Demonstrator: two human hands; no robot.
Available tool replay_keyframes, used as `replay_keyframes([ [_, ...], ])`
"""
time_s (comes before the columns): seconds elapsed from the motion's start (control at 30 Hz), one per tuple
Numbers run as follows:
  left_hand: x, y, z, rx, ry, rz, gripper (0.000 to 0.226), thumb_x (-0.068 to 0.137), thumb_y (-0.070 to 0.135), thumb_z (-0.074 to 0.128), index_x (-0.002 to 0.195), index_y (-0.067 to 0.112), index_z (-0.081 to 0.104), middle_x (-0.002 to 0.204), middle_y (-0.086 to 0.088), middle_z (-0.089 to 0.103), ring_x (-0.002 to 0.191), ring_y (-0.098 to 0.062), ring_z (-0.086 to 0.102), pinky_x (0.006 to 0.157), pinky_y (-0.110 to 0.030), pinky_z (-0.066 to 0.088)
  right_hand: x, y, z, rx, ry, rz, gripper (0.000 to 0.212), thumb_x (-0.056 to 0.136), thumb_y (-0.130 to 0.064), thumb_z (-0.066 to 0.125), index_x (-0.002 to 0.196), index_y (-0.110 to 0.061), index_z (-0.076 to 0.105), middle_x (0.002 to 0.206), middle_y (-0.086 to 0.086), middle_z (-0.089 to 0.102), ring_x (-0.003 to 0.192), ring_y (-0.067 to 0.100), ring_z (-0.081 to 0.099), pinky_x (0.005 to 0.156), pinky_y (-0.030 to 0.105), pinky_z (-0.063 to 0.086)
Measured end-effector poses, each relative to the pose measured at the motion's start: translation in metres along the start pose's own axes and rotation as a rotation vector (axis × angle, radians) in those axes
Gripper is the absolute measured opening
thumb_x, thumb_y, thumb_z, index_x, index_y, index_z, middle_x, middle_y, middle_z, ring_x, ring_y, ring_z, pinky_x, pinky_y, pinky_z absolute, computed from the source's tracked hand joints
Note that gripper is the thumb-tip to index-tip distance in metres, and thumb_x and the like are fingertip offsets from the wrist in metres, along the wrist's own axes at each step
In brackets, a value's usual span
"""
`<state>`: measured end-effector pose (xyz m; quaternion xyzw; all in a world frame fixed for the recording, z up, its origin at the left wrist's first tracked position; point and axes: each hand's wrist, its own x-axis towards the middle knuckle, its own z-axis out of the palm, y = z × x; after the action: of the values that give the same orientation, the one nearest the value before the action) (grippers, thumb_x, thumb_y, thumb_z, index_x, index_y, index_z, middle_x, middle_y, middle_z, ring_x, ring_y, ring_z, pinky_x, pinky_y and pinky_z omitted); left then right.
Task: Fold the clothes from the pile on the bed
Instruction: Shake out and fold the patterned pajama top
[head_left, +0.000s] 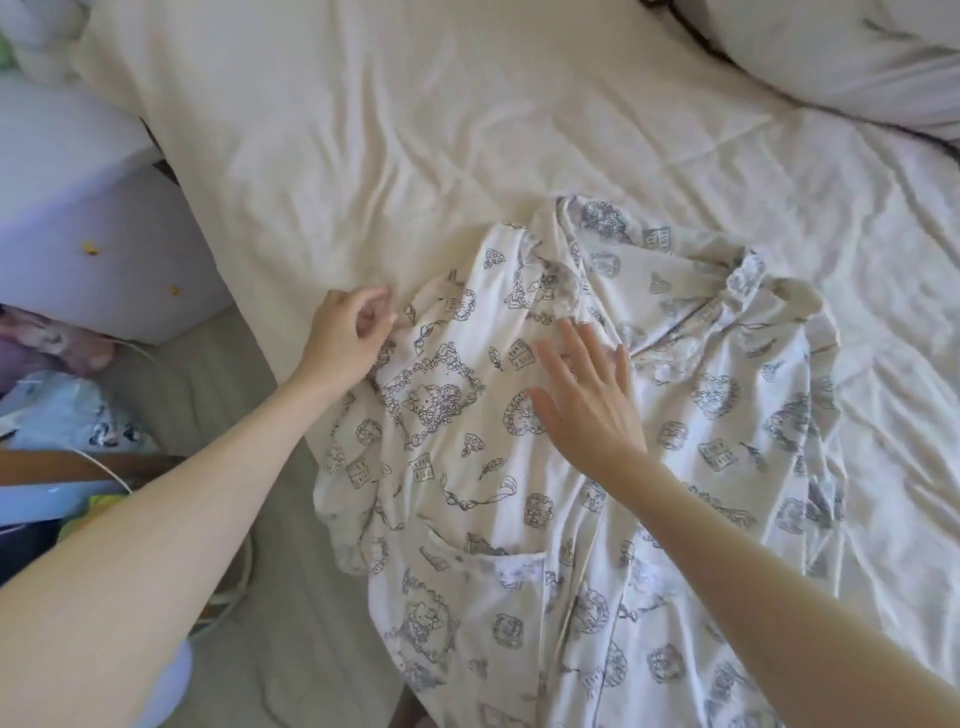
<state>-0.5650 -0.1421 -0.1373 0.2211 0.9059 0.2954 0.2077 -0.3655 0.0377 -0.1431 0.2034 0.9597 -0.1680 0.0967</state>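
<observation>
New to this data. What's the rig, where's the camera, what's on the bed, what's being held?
There is no robot here. A person works with two bare hands, and the single picture comes from a wide-angle camera worn on the head, looking forward and down. The surface is a bed with a creased white sheet; a pillow lies at the far right. On the bed lies a white pyjama top with a grey cartoon print, spread out but still rumpled. The left hand pinches the cloth at the garment's left edge. The right hand lies flat on it, fingers straight, holding nothing.
</observation>
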Motion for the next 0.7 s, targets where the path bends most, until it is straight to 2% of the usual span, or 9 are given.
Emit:
replay_keyframes([
  [0.1,-0.004,0.011,0.013,-0.046,-0.067,0.034,0.025,0.089,0.025,0.061,0.111,0.013,0.062,0.105,-0.005,0.046,0.095,-0.016,0.046,0.086,-0.025,0.036,0.006,-0.004,0.015,0.000,-0.119,0.054,0.059,0.098,-0.045,0.034,0.151,-0.026,0.013,0.160,0.003,-0.009,0.146,0.022,-0.015,0.115,0.046,-0.010],
  [0.2,-0.003,0.015,0.016,-0.075,-0.157,-0.011,0.019,0.087,0.025,0.063,0.084,0.006,0.063,0.080,-0.003,0.050,0.072,-0.013,0.043,0.065,-0.025,0.032,0.010,-0.002,0.024,-0.041,-0.204,0.076,0.065,0.097,-0.049,0.031,0.151,-0.028,0.002,0.158,0.002,-0.018,0.144,0.023,-0.020,0.115,0.048,-0.010],
  [0.3,0.011,0.009,-0.012,-0.482,-0.165,-0.290,0.022,0.083,0.020,0.065,0.064,0.014,0.055,0.051,0.009,0.047,0.048,-0.008,0.040,0.047,-0.019,0.033,0.011,-0.001,0.026,-0.028,-0.213,0.094,0.067,0.096,-0.049,0.034,0.151,-0.030,0.001,0.158,0.000,-0.019,0.144,0.020,-0.021,0.115,0.046,-0.014],
  [0.37,0.019,-0.002,-0.037,-0.756,-0.110,-0.419,0.026,0.082,0.013,0.063,0.060,0.020,0.052,0.048,0.009,0.047,0.046,-0.009,0.043,0.052,-0.025,0.036,0.009,-0.005,0.023,0.037,-0.157,0.111,0.066,0.095,-0.045,0.043,0.151,-0.030,0.011,0.159,-0.003,-0.011,0.145,0.018,-0.016,0.117,0.045,-0.011],
  [0.4,0.022,-0.008,-0.049,-0.804,-0.059,-0.410,0.025,0.082,0.012,0.062,0.060,0.021,0.053,0.050,0.008,0.046,0.049,-0.010,0.043,0.053,-0.027,0.033,0.009,-0.008,0.020,0.095,-0.102,0.119,0.064,0.094,-0.041,0.049,0.150,-0.028,0.021,0.160,-0.002,-0.001,0.147,0.019,-0.009,0.118,0.045,-0.006],
  [0.47,0.027,-0.021,-0.068,-0.744,0.021,-0.298,0.025,0.080,0.014,0.064,0.058,0.025,0.059,0.052,0.009,0.047,0.050,-0.009,0.039,0.049,-0.026,0.027,0.011,-0.014,0.011,0.219,0.045,0.153,0.049,0.092,-0.032,0.056,0.138,-0.020,0.046,0.154,0.003,0.028,0.146,0.022,0.013,0.117,0.045,0.008],
  [0.53,0.031,-0.028,-0.078,-0.620,0.005,-0.206,0.025,0.083,0.015,0.065,0.061,0.028,0.063,0.051,0.015,0.051,0.047,-0.001,0.040,0.045,-0.017,0.028,0.018,-0.020,0.000,0.271,0.161,0.244,0.034,0.093,-0.034,0.056,0.121,-0.016,0.061,0.137,0.005,0.049,0.135,0.024,0.035,0.112,0.044,0.021],
  [0.63,0.040,-0.028,-0.074,-0.399,-0.217,-0.219,0.015,0.088,0.027,0.062,0.074,0.026,0.062,0.052,0.019,0.053,0.043,0.004,0.043,0.044,-0.014,0.034,0.045,-0.026,-0.024,0.261,0.337,0.383,0.037,0.093,-0.043,0.051,0.108,-0.010,0.058,0.114,0.006,0.056,0.108,0.027,0.050,0.098,0.042,0.034],
  [0.7,0.050,-0.027,-0.070,-0.279,-0.329,-0.241,0.017,0.088,0.041,0.059,0.081,0.028,0.065,0.064,0.017,0.058,0.046,0.003,0.047,0.051,-0.020,0.037,0.075,-0.024,-0.040,0.303,0.376,0.448,0.045,0.094,-0.049,0.044,0.114,-0.010,0.053,0.115,0.007,0.054,0.106,0.026,0.050,0.095,0.046,0.038],
])
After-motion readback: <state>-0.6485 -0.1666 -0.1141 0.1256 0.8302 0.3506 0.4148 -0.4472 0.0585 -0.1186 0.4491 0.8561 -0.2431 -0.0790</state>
